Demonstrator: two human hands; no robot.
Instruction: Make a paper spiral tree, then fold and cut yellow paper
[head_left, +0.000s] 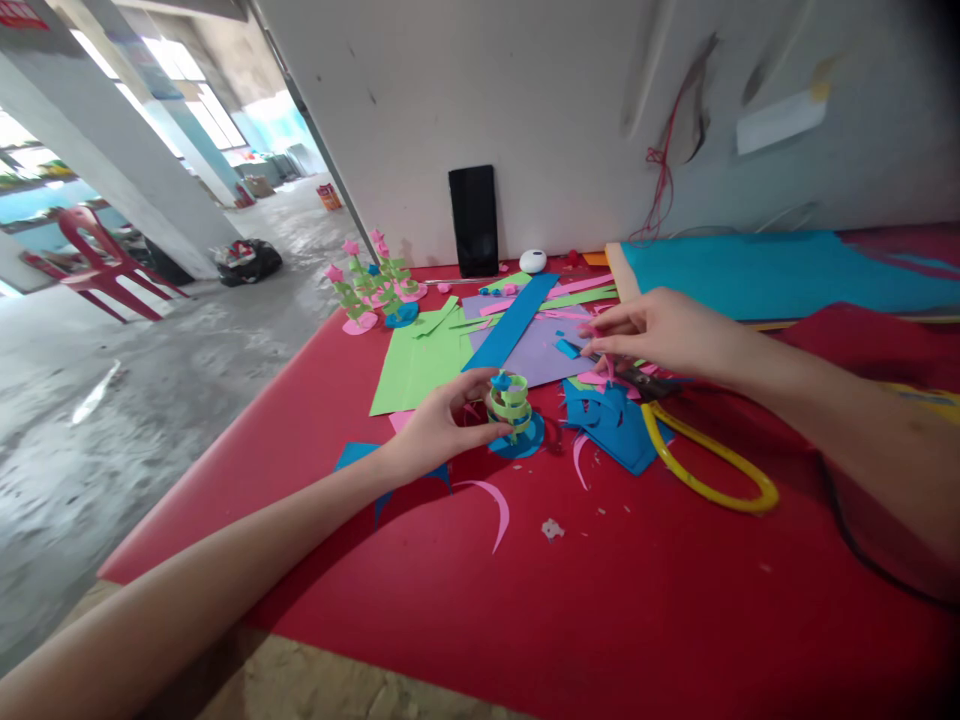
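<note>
Left grip (442, 425) pinched green paper spiral (513, 412); excess pressure risked flattening its coils; right grip (667, 330), contents unclear, hung beside yellow scissors (684, 481).

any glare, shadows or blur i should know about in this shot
Head view: the windows at upper left are blown out; head view: the left forearm shades the red table just below it; head view: the green paper curl at the left hand looks fairly clear, but the right forearm softens toward the edge and the upper right corner darkens.
</note>
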